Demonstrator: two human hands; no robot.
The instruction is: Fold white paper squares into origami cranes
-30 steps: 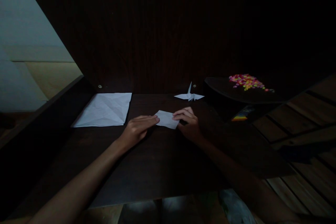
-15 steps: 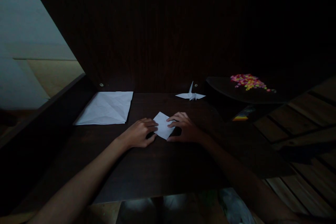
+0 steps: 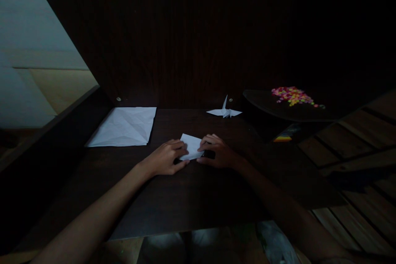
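A small folded square of white paper (image 3: 192, 145) lies on the dark table between my hands. My left hand (image 3: 169, 156) grips its left edge, fingertips on top and thumb at the near corner. On the opposite edge, my right hand (image 3: 218, 150) has curled fingers over the paper, with the thumb below near its front corner. Behind the right hand stands a folded white paper crane (image 3: 225, 112), wings spread. Larger creased white sheets (image 3: 126, 126) rest to the left of my left hand.
A dark panel (image 3: 185, 41) rises behind the table. At the right, a curved shelf (image 3: 262, 99) bears a pile of small colourful pieces (image 3: 293, 95). A raised board (image 3: 52, 128) edges the table's left side, and wooden slats (image 3: 361, 132) lie at the far right.
The small folded paper has turned between my hands, its far corner shifting left. My left fingers and thumb have slid slightly right onto it. The crane and large sheets stay put.
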